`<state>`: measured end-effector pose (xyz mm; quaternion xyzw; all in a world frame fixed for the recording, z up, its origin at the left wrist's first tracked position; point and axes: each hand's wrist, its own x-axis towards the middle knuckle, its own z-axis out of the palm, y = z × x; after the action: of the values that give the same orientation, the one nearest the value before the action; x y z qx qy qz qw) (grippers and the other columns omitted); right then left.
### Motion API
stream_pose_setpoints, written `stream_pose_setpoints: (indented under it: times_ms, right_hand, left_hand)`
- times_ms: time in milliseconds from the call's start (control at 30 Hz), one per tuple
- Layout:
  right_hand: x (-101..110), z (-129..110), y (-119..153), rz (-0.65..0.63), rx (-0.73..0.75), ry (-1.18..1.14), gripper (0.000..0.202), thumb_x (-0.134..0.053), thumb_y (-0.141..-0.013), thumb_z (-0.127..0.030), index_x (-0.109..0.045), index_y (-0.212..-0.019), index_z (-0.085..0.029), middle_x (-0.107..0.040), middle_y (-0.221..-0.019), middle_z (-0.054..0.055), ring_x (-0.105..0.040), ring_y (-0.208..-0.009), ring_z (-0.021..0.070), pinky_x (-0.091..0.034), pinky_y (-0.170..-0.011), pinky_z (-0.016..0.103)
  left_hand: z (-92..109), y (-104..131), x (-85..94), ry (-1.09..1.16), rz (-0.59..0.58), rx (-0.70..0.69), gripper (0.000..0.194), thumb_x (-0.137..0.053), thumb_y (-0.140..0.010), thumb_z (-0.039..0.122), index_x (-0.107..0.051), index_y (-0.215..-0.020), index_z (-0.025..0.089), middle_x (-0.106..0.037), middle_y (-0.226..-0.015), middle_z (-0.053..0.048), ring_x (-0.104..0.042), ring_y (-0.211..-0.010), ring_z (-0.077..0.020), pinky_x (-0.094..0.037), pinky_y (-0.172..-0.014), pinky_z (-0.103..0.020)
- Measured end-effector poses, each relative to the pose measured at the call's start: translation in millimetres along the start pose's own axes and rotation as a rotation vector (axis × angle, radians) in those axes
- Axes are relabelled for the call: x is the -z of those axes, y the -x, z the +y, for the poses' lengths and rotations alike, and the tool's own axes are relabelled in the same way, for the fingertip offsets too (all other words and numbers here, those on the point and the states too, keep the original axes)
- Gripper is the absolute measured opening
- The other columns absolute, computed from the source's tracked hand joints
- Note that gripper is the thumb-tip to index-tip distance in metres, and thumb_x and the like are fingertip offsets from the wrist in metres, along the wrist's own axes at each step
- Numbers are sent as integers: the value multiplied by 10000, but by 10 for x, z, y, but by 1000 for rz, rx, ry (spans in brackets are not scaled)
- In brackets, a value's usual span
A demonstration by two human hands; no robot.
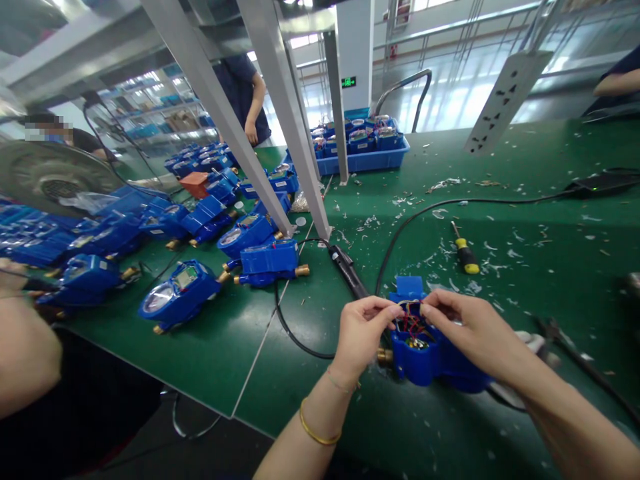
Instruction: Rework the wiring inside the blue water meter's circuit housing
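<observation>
In front of me a blue water meter (417,367) lies on the green table, its housing open and thin red and yellow wires (411,320) bunched inside. My left hand (364,330) is at the left side of the opening, thumb and index finger pinched together at the wires. From the right, my right hand (463,327) reaches over the housing with thumb and fingertips closed at the same wire bundle. Which strands each hand grips is too small to make out. A brass fitting (384,357) sticks out at the meter's left.
A black electric screwdriver (349,270) lies just left of the meter; a yellow-black screwdriver (466,255) is behind it. More blue meters (183,293) crowd the left. Metal posts (305,133) stand before a blue crate (367,160). A power strip (507,100) hangs right. Co-workers are nearby.
</observation>
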<state>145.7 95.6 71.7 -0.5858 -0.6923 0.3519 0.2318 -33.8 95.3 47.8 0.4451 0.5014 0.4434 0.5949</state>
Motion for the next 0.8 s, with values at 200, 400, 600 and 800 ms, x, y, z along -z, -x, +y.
stream_pose_setpoints:
  times_ms: [200,400,600,800]
  right_hand:
    - [40,-16,48,303,-151,195,300,-466,-778,-452,-587,-643,-213,-594,-604,27,-531,-534,168,-346,-542,298]
    - [8,98,44,348,-173,420,145,-527,-792,-311,-630,-815,-212,-640,-784,37,-576,-674,212,-364,-585,316]
    - [-7,153,-152,233,335,362,213,-533,-888,-223,-684,-1037,-208,-645,-963,60,-598,-895,196,-458,-755,304]
    - [-13,154,-290,109,484,384,202,-505,-926,-175,-676,-818,-183,-640,-797,47,-580,-771,161,-429,-703,279]
  left_hand:
    - [-50,-115,34,32,31,51,224,-732,-725,358,-690,-705,139,-705,-686,-38,-493,-550,-87,-406,-564,-218]
    - [-77,-205,-1,-13,1,96,210,-698,-734,340,-685,-696,134,-629,-581,1,-414,-499,-69,-313,-502,-200]
    - [25,-237,26,-47,-94,121,245,-744,-691,365,-700,-688,124,-676,-605,-30,-489,-505,-84,-357,-503,-207]
    - [103,-269,22,-44,-155,131,230,-753,-683,341,-679,-660,125,-672,-586,-29,-526,-509,-85,-421,-541,-211]
